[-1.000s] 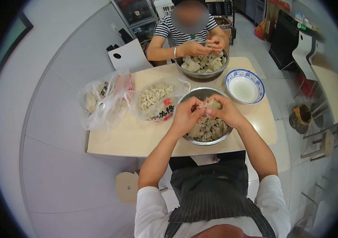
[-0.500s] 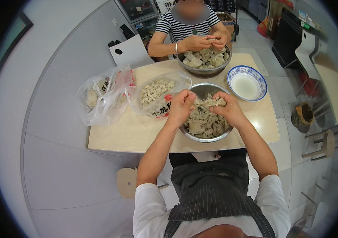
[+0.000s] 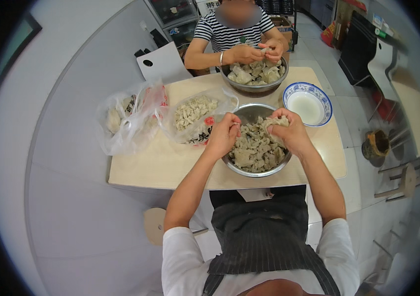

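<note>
A steel bowl [image 3: 251, 112] in front of me holds a heap of soft, pale grey-green torn pieces [image 3: 257, 153]. My right hand [image 3: 295, 134] is over the bowl's right side, its fingers closed round a larger crumpled pale piece [image 3: 276, 122] of the same look. Opposite it, at the left rim, my left hand [image 3: 224, 138] has thumb and fingers pinched together. What sits in that pinch is too small to make out. A gap separates the two hands.
Left of the bowl lies an open plastic bag [image 3: 195, 112] of small pale bits, with another tied bag [image 3: 126, 121] beyond. A blue-patterned white bowl [image 3: 308, 104] of cloudy liquid stands right. Across the table, a person in a striped top works over a second steel bowl [image 3: 254, 89].
The pale piece stretched between my hands has come away from the left one. My right hand has moved right and closed round it.
</note>
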Demonstrator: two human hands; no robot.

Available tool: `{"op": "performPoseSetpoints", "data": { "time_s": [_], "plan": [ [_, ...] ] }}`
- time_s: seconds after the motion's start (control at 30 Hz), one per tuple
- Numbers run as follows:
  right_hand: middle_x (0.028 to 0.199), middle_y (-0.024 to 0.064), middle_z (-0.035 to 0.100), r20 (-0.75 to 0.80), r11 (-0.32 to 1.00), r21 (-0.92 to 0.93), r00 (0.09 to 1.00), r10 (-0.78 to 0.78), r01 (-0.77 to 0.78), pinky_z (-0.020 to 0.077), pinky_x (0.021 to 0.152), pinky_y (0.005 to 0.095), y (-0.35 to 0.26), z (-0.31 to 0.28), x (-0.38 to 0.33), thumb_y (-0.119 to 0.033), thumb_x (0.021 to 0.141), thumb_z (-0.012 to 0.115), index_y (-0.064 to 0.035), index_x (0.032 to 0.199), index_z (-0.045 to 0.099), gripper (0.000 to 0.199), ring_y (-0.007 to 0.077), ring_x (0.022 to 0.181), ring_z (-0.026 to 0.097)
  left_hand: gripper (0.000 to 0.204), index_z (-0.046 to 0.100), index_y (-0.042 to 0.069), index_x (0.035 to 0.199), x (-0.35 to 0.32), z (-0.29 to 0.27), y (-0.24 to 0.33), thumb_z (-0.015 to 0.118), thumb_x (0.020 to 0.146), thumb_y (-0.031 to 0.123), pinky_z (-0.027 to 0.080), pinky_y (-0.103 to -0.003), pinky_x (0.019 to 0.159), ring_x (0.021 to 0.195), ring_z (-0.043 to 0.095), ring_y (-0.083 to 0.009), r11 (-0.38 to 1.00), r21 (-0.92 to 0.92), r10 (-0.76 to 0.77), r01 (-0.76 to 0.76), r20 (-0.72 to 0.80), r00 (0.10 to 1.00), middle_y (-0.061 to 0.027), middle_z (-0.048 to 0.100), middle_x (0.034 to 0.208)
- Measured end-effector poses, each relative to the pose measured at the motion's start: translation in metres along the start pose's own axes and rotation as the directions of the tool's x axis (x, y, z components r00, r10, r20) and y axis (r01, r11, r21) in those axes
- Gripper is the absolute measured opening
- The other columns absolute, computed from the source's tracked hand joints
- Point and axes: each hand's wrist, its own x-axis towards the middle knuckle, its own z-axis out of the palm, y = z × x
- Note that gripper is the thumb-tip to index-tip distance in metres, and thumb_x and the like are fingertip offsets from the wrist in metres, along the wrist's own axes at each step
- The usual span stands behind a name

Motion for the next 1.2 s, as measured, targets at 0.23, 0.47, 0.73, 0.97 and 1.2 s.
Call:
{"op": "performPoseSetpoints", "data": {
  "time_s": [0.23,0.47,0.73,0.97,1.2],
  "plan": [
    [0.090,0.0004,0.065,0.102,0.990,-0.142,0.995,0.019,-0.004,0.0482,0.072,0.0232,0.007,0.004,0.004,0.002,0.077,0.074,-0.0047,0.095,0.063,0.022,0.0087,0.081,0.060,0.010,0.058,0.000,0.103,0.009,0.014,0.017,0.059,0.093,0.003,0.049,-0.025,0.059,0.067,0.060,-0.0095,0.943,-0.331,0.095,-0.034,0.168,0.981,-0.0001,0.062,0.079],
    [0.090,0.0006,0.065,0.111,0.999,-0.020,0.993,-0.044,0.047,0.0481,0.074,0.0241,0.003,0.001,-0.002,-0.001,0.076,0.076,-0.0053,0.095,0.064,0.023,0.0084,0.083,0.059,0.009,0.061,0.001,0.098,0.014,0.003,-0.007,0.064,0.089,0.001,0.053,-0.025,0.064,0.070,0.061,-0.0092,0.976,-0.219,-0.004,0.015,0.050,0.999,-0.0025,0.064,0.085],
    [0.090,0.0014,0.065,0.096,0.964,-0.256,0.994,-0.053,0.076,0.0492,0.074,0.0249,0.008,0.011,0.004,0.002,0.076,0.074,-0.0039,0.095,0.062,0.023,0.0101,0.082,0.061,0.020,0.061,0.005,0.094,0.008,0.013,0.009,0.073,0.078,0.003,0.045,-0.020,0.061,0.068,0.057,-0.0041,0.945,-0.327,0.023,0.034,0.170,0.985,0.0014,0.064,0.082],
    [0.093,0.0023,0.064,0.080,0.987,0.161,0.996,-0.032,0.019,0.0492,0.074,0.0238,0.035,0.006,0.003,0.006,0.077,0.071,-0.0036,0.096,0.061,0.024,0.0103,0.086,0.061,0.017,0.064,0.003,0.087,0.009,0.010,0.020,0.071,0.072,0.002,0.042,-0.020,0.058,0.064,0.055,-0.0065,0.992,0.094,0.077,-0.079,0.023,0.997,0.0031,0.064,0.077],
    [0.092,0.0039,0.064,0.020,0.896,-0.433,0.995,-0.100,0.099,0.0479,0.079,0.0286,0.005,0.010,0.006,-0.002,0.075,0.075,-0.0046,0.094,0.060,0.025,0.0134,0.088,0.059,0.018,0.063,0.001,0.095,0.014,0.001,0.013,0.067,0.078,0.000,0.045,-0.022,0.059,0.069,0.060,-0.0092,0.948,-0.318,0.043,0.016,0.176,0.983,0.0001,0.065,0.078]
  ]
}}
